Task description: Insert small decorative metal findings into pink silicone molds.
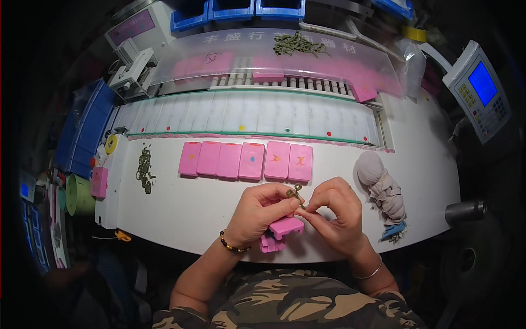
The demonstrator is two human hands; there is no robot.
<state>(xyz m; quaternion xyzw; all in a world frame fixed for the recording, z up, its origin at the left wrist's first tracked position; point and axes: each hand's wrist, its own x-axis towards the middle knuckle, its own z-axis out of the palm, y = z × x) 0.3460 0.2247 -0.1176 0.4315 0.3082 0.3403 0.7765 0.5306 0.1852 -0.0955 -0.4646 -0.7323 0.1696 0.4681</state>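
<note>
My left hand and my right hand meet near the table's front edge. Between the left thumb and fingers is a small olive-green piece with looped ends, wax-like in look. The right fingertips pinch together at its lower end. Just under the left hand is a pink rubber mould in folded or parted sections; whether the hidden left fingers also hold it I cannot tell. Beyond the hands, several closed pink moulds lie in a row, some with coloured marks.
Loose green pieces and scraps lie at the left. A wrapped cloth bundle rests at the right, near a dark cylinder. Behind the row runs a white panelled strip; more green pieces sit on a clear cover. A control panel stands far right.
</note>
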